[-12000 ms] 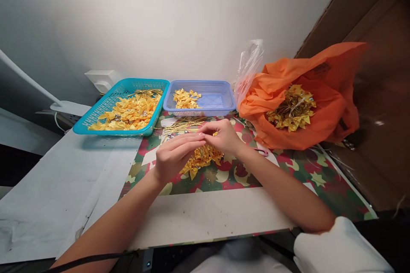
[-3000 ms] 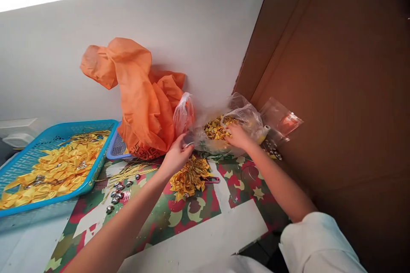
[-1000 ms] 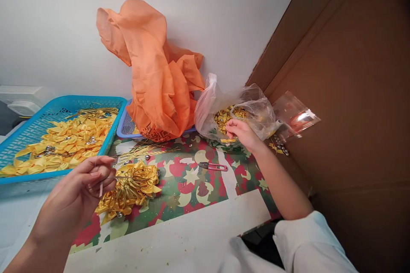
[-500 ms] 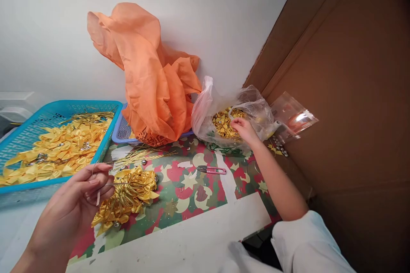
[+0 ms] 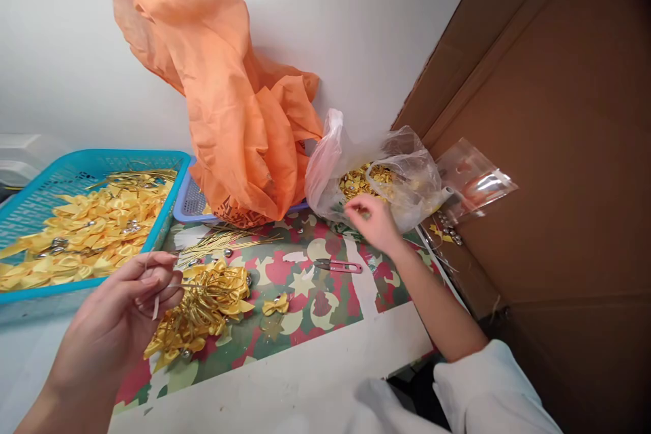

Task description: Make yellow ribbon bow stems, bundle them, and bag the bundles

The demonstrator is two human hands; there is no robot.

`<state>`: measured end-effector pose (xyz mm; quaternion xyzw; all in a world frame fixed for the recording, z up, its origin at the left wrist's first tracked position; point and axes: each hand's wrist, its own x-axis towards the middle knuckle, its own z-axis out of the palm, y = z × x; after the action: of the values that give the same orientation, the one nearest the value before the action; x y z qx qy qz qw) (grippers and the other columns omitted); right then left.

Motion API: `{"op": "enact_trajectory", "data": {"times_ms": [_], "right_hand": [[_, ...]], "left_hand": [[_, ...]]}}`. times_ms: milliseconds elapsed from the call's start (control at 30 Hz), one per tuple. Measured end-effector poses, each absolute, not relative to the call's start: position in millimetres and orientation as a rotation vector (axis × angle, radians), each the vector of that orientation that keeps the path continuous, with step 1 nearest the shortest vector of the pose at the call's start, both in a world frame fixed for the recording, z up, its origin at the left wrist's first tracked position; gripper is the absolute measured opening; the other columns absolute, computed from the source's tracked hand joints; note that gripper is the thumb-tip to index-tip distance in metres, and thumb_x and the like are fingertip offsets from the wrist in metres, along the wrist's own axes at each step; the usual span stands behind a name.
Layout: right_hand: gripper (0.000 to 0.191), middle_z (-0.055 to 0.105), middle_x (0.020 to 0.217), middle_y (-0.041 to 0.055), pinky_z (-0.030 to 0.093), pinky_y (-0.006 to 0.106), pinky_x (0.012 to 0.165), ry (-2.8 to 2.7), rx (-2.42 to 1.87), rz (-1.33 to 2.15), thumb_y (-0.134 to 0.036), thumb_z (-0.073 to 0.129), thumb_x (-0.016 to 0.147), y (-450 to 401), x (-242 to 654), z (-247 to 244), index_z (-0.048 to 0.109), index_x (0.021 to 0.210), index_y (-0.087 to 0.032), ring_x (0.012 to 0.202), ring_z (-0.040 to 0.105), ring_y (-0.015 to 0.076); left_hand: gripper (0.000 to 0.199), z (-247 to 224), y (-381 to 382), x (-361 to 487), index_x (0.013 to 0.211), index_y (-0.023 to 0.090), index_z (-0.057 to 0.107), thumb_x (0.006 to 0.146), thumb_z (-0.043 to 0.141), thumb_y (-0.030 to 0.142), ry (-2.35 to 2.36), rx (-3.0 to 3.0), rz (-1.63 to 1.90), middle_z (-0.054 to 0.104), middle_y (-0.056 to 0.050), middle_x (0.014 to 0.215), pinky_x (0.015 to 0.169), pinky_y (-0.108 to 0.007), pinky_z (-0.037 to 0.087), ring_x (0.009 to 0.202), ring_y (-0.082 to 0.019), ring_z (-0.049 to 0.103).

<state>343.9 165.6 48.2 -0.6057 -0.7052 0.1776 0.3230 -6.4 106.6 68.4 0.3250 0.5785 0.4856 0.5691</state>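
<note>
My left hand point(image 5: 135, 295) is closed in a pinch on a thin white strip point(image 5: 155, 308), whose short end hangs below the fingers; a fine pale length also sticks out to the right. Just beyond it lies a bunch of yellow ribbon bows with gold ties point(image 5: 208, 298). In front of a clear plastic bag point(image 5: 325, 169) of small gold pieces point(image 5: 363, 180), my right hand point(image 5: 376, 224) has its fingers drawn together; what they hold, if anything, is too small to make out. A single yellow bow point(image 5: 275, 305) rests on the patterned table cover point(image 5: 305, 315).
A blue basket point(image 5: 170, 210) full of yellow bows stands at the left. Beside it, orange cloth point(image 5: 224, 102) covers part of a purple basket point(image 5: 190, 200). Pink thread snips point(image 5: 338, 266) and gold ties point(image 5: 228, 239) lie on the table. Cardboard point(image 5: 559, 149) walls the right side.
My right hand has come out of the plastic bag, toward me and slightly left. A single yellow bow now shows on the table beside the bunch. My left hand keeps its pinch.
</note>
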Motion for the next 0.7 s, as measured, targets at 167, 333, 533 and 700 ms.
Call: {"op": "enact_trajectory", "data": {"times_ms": [167,333,533,700], "right_hand": [[0.011,0.070,0.096,0.0093,0.045,0.040,0.092,-1.829,-1.834,0.387,-0.021,0.071,0.072,237,377,33,0.072,0.084,-0.019,0.098,0.061,0.0271],[0.010,0.067,0.070,0.0041,0.045,0.031,0.075,-1.798,-1.904,0.471,-0.021,0.069,0.070,260,379,15,0.064,0.061,-0.020,0.080,0.060,0.0210],[0.020,0.060,0.063,-0.0010,0.042,0.026,0.061,-1.719,-1.772,0.699,-0.037,0.064,0.071,253,399,36,0.060,0.066,-0.018,0.060,0.053,0.0134],[0.031,0.059,0.067,-0.0007,0.041,0.026,0.062,-1.668,-1.665,0.775,-0.049,0.061,0.070,241,406,59,0.058,0.069,-0.018,0.062,0.052,0.0125]], "left_hand": [[0.015,71,106,-5,0.078,0.022,0.060,0.066,0.066,0.015,1.277,0.656,1.232,0.034,0.004,0.060,0.043,-0.023,0.027,0.054,-0.011,0.027],[0.015,73,107,-6,0.076,0.022,0.060,0.064,0.065,0.016,1.290,0.676,1.247,0.033,0.005,0.056,0.042,-0.023,0.026,0.052,-0.011,0.026],[0.011,77,112,-16,0.074,0.021,0.060,0.067,0.063,0.013,1.265,0.694,1.288,0.032,0.005,0.056,0.042,-0.021,0.028,0.052,-0.011,0.026],[0.007,79,112,-24,0.076,0.020,0.062,0.075,0.058,0.014,1.178,0.627,1.332,0.022,0.005,0.057,0.041,-0.018,0.028,0.052,-0.010,0.020]]}}
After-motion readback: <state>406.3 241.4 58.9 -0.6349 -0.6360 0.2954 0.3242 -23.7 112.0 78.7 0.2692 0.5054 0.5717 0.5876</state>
